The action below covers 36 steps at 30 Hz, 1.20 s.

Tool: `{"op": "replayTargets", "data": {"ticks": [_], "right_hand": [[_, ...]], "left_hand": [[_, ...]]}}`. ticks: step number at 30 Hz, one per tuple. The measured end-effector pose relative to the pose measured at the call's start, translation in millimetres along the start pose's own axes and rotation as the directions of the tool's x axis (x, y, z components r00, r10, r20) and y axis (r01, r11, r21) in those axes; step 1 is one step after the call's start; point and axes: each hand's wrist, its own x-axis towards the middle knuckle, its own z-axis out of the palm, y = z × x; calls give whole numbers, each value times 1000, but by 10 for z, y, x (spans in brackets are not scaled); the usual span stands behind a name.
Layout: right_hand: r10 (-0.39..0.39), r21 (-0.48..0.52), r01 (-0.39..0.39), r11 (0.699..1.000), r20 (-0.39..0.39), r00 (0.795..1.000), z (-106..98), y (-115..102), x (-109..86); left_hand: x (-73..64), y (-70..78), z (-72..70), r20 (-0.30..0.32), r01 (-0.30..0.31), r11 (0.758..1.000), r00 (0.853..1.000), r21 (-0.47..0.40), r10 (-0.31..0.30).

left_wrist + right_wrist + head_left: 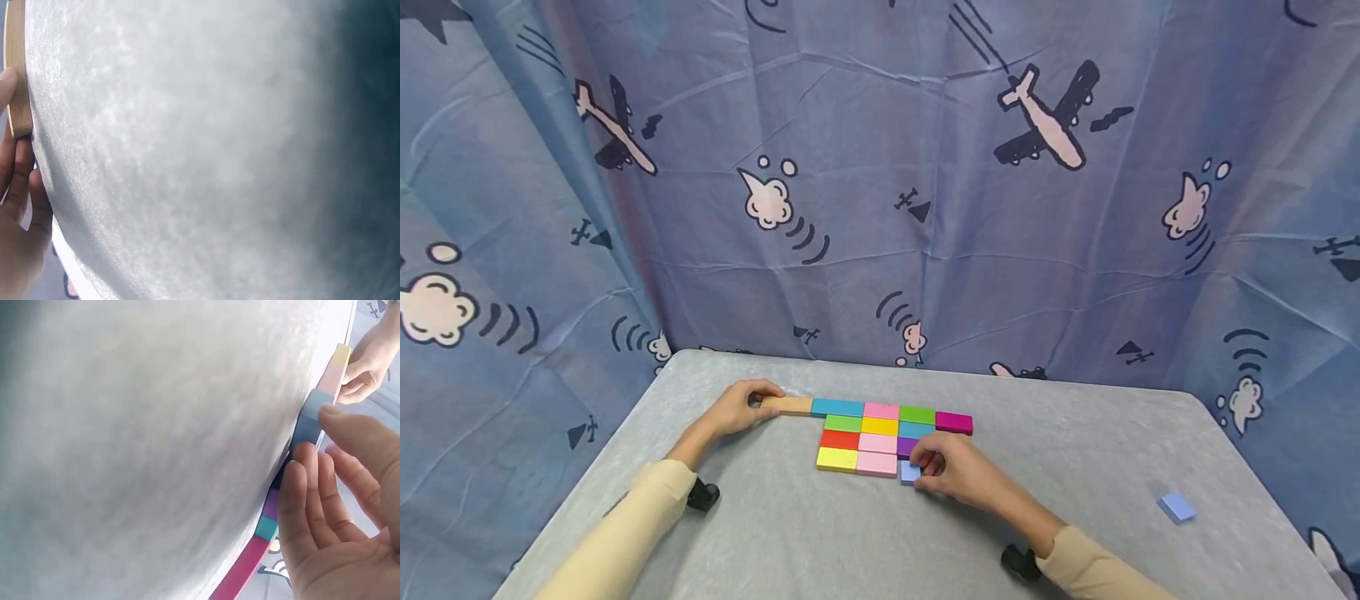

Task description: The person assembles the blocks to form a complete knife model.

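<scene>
At the far left end of a row of flat coloured blocks, my left hand pinches a tan wooden block. In the left wrist view the thumb lies on the front of this block, with the other fingers around its end. My right hand holds a light blue block between thumb and fingers at the near right corner of the array. Beside it lies a pink block, and just beyond is a purple block, partly covered by the fingers.
The array also has a yellow block, a red block and a magenta block at the back right. Another light blue block lies alone far right on the grey table. A patterned curtain hangs behind.
</scene>
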Motion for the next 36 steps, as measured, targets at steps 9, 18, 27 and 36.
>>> {"op": "replayTargets", "data": {"ticks": [9,18,27,36], "right_hand": [[11,-33,-12,999,-26,1000,38,-24,42],[66,-62,-67,996,-6,998,36,-69,87],[24,49,-23,999,-8,1000,-77,-29,16],[52,44,-51,998,-24,998,-393,114,-230]], "left_hand": [[-4,-1,-14,-2,8,1000,1000,0,-8],[6,-8,-24,6,23,1000,1000,6,-23],[9,-9,-17,7,5,1000,1000,8,-5],[1,16,-16,5,28,1000,1000,8,-28]]}}
